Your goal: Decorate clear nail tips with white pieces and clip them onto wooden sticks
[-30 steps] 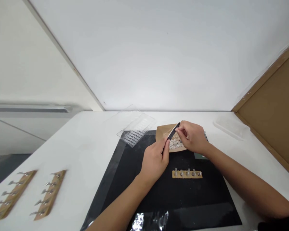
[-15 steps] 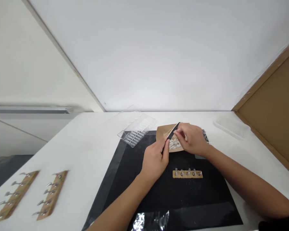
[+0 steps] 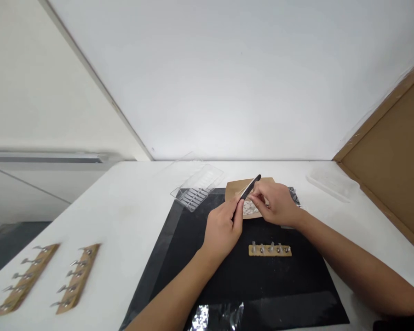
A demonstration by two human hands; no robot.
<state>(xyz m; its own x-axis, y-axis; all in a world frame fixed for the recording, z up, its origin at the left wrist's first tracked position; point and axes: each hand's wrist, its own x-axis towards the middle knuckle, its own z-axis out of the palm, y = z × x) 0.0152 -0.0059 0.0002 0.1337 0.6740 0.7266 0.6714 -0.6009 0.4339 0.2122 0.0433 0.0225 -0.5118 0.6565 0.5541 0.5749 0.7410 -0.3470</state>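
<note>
My left hand [image 3: 224, 226] grips one end of a slim black nail file [image 3: 251, 187] with a pale edge, which slants up to the right. Close beside the file is my right hand [image 3: 274, 202], thumb and fingers pinched together; whatever sits between them is too small and hidden to make out. Beneath both hands lies a brown paper sheet [image 3: 232, 187] with a pile of small white pieces [image 3: 249, 208] on it. Nearer to me, a short tan strip [image 3: 270, 250] carries a row of small clear upright pieces.
A black mat [image 3: 221, 276] covers the middle of the white table [image 3: 124, 202]. Behind it sits a clear compartment box [image 3: 195, 191]. Two wooden strips with metal clips [image 3: 27, 280] stand at left. At right are a clear plastic lid [image 3: 333, 184] and a cardboard panel [image 3: 393, 151].
My right hand has shifted slightly down and away from the file, so more of its far end shows. My left hand keeps its grip. The whole view has moved a little.
</note>
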